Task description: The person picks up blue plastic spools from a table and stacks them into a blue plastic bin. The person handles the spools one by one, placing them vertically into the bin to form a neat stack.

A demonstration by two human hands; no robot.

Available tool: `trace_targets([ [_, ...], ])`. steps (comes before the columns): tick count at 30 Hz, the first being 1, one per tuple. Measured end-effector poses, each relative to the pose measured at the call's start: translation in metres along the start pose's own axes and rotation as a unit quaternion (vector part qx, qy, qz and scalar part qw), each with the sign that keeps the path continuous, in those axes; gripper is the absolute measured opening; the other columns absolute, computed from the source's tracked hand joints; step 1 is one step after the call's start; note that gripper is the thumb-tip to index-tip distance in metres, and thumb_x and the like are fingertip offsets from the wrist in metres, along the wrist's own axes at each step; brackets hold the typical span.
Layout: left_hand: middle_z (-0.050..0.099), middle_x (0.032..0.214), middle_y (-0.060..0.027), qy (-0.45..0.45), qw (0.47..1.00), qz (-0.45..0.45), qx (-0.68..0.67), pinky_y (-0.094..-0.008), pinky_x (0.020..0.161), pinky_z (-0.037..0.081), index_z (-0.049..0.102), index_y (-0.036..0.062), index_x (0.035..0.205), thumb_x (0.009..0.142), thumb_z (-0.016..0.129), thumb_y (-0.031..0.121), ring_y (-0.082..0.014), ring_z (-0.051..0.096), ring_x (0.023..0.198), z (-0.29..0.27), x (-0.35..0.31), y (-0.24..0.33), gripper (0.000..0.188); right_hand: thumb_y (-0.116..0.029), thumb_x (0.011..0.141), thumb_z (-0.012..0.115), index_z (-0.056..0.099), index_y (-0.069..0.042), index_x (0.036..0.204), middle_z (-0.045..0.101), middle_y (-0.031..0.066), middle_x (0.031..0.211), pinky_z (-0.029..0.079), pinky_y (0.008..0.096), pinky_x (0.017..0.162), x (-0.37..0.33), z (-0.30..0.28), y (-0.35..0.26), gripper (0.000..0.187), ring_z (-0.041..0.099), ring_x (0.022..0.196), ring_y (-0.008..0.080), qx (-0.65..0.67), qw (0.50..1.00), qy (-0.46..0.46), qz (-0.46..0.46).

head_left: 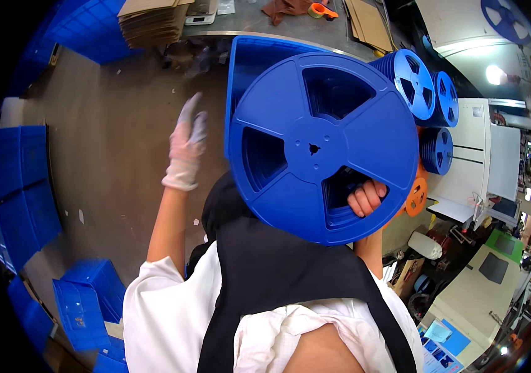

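Note:
A stack of large blue plastic reels [309, 127] stands in front of my chest, its top reel facing up with three wide cutouts and a small centre hole. My right hand [366, 198] has its bare fingers curled through the lower right cutout, gripping the stack; the thumb and palm are hidden beneath. To the left, my left hand [188, 143], in a pale glove, is raised apart from the reels, slightly blurred. Its fingers stretch out with nothing in them. Partly covered by the reels is a blue crate [233, 78].
Ahead, a grey workbench [250, 18] bears stacked cardboard [150, 22], a small scale [200, 20] and orange tape [320, 10]. More blue reels [415, 81] and an orange reel [416, 198] stand right. Blue bins [26, 186] line the left; machinery [477, 295] occupies the lower right.

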State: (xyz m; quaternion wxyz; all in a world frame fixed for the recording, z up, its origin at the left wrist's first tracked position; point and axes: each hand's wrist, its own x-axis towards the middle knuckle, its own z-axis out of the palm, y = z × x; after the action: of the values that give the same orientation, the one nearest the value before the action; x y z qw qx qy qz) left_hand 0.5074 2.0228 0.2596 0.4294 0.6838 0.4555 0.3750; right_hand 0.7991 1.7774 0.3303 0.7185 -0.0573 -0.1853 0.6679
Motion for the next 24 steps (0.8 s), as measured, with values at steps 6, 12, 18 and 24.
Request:
trace_targets([
  [6, 0.046, 0.141, -0.024, -0.149, 0.945, 0.275, 0.095, -0.0479, 0.114, 0.029, 0.047, 0.0025, 0.137, 0.087, 0.061, 0.035, -0.039, 0.041, 0.135, 0.082, -0.03, 0.129, 0.062, -0.037, 0.09, 0.058, 0.054, -0.006, 0.098, 0.052, 0.0034, 0.065, 0.042, 0.0317, 0.057, -0.001, -0.002, 0.015, 0.033, 0.049, 0.054, 0.0169, 0.041, 0.994, -0.074, 0.067],
  [12, 0.047, 0.14, -0.0252, -0.181, 0.942, 0.263, 0.108, -0.0486, 0.114, 0.028, 0.047, -0.0021, 0.136, 0.085, 0.061, 0.023, -0.0414, 0.041, 0.133, 0.096, -0.044, 0.089, 0.059, -0.045, 0.089, 0.06, 0.051, -0.005, 0.102, 0.048, 0.0015, 0.069, 0.04, 0.0312, 0.061, -0.033, 0.01, 0.001, 0.043, 0.047, 0.059, 0.0155, -0.017, 1.0, 0.001, 0.013],
  [18, 0.048, 0.138, -0.0235, -0.351, 0.849, 0.384, 0.097, -0.0544, 0.113, 0.027, 0.048, -0.0048, 0.133, 0.079, 0.06, 0.03, -0.0444, 0.042, 0.13, 0.07, -0.056, 0.03, 0.066, -0.045, 0.087, 0.063, 0.049, -0.006, 0.106, 0.041, -0.0006, 0.072, 0.037, 0.0308, 0.063, -0.054, 0.026, -0.019, 0.046, 0.039, 0.061, 0.0137, -0.06, 0.991, 0.075, -0.088],
  [24, 0.062, 0.107, -0.0134, -0.376, 0.809, 0.448, 0.059, -0.0469, 0.101, 0.046, 0.06, 0.0023, 0.118, 0.067, 0.069, 0.011, -0.0329, 0.058, 0.11, 0.098, -0.045, 0.058, 0.053, -0.041, 0.087, 0.062, 0.048, -0.005, 0.106, 0.039, -0.0004, 0.075, 0.035, 0.0308, 0.064, -0.073, 0.025, -0.03, 0.043, 0.036, 0.064, 0.0134, -0.032, 0.973, 0.158, -0.165],
])
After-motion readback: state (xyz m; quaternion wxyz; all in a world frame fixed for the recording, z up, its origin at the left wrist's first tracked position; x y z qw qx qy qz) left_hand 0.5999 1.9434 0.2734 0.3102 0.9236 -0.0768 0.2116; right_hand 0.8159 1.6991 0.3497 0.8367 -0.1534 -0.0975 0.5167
